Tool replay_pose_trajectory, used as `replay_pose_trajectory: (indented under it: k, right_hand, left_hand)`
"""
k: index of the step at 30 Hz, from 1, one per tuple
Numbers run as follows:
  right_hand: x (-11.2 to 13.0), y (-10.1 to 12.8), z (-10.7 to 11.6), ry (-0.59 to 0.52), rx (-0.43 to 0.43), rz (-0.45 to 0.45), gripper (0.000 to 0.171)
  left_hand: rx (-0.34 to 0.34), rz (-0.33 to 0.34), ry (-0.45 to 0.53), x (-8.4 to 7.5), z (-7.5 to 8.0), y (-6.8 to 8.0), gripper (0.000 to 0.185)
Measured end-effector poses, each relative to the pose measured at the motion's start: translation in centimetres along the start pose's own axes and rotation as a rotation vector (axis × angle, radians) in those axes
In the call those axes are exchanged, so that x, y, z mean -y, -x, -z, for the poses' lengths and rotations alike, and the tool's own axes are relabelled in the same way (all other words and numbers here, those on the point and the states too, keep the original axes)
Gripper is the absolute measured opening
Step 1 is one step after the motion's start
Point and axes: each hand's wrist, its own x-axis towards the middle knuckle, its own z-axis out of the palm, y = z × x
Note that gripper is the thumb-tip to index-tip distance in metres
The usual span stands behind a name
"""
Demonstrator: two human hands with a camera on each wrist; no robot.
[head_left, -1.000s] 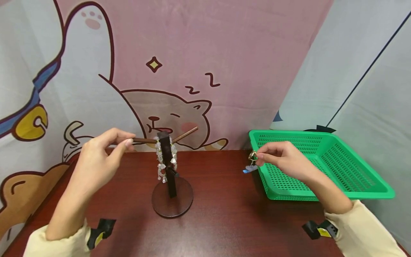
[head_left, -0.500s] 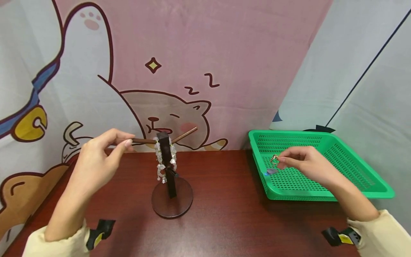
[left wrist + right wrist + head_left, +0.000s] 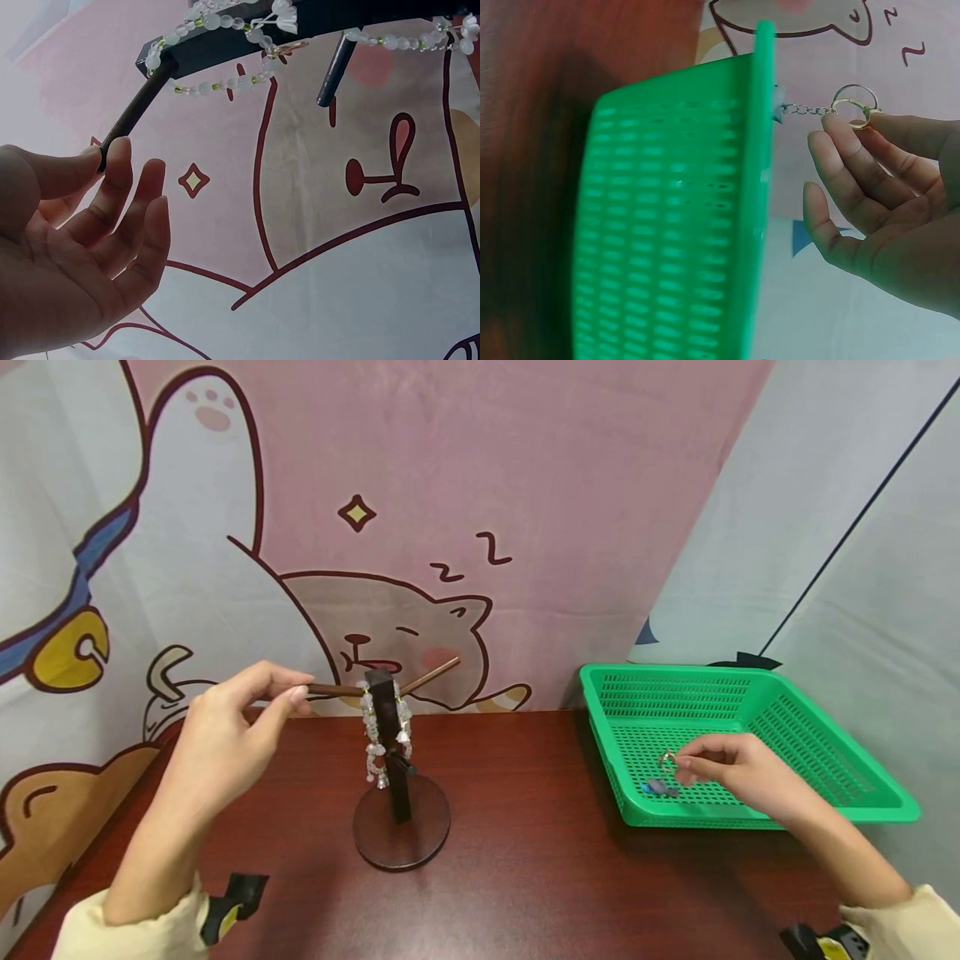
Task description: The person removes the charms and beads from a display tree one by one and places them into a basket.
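- The left hand (image 3: 225, 727) was raised at the left of the dark wooden stand (image 3: 395, 760), thumb and forefinger pinching the tip of the stand's left crossbar (image 3: 333, 689); the other fingers were loosely stretched, as the left wrist view showed (image 3: 82, 247).
- A string of pale beads (image 3: 372, 739) hung draped over the top of the stand, trailing down beside its post — in the left wrist view the beads (image 3: 225, 82) looped under the bar just beyond the fingertips, not touching them.
- The stand's round base (image 3: 402, 827) sat on the reddish-brown table (image 3: 525, 860), about midway between the two hands.
- The right hand (image 3: 738, 772) was well apart from the left, inside the green basket (image 3: 892, 806) at the table's right side.
- Its thumb and forefinger pinched the gold ring of a keychain (image 3: 666, 762); in the right wrist view the ring (image 3: 855, 105) stood at the fingertips with a short chain running off toward the basket wall (image 3: 675, 225).
- A small grey-blue charm (image 3: 658, 787) hung from the chain, low over the mesh floor of the basket near its front left corner — whether it touched the floor could not be told.
- A cartoon cat cloth (image 3: 405, 527) hung behind the table.
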Motion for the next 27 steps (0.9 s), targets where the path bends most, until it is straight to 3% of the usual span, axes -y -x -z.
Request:
replay_pose_trajectory:
  k: [13,27]
  right_hand:
    - [-1.0,0.3,-0.7,-0.032,0.02,-0.049,0.024]
    - [0.4,-0.9,-1.0,-0.014,0.033,0.005,0.021]
  left_hand:
    - [-0.005,-0.012,0.0,0.1,0.0,0.0,0.01]
    - [-0.009,-0.011,-0.002,0.0,0.0,0.0,0.009]
